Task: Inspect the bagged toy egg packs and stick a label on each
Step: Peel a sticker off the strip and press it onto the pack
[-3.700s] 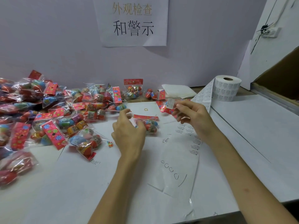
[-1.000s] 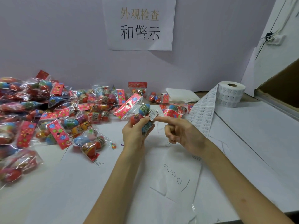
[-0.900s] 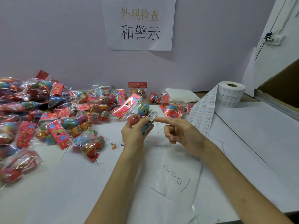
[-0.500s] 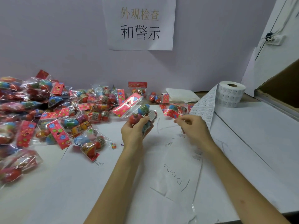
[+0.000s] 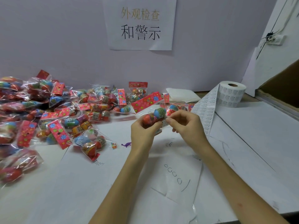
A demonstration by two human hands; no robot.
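White worktop (image 5: 77,188) with a pile of bagged packs (image 5: 68,113) at its left, left grip (image 5: 142,133) grasping one egg pack (image 5: 154,116) raised, right grip (image 5: 187,126) pinching a small label (image 5: 165,123) against it

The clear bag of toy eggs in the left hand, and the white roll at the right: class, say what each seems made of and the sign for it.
Clear bag of toy eggs: probably thin glossy plastic film; it is see-through, creased and glints. White roll of printed labels: apparently matt paper, with no shine, wound on a brown core that looks like cardboard.
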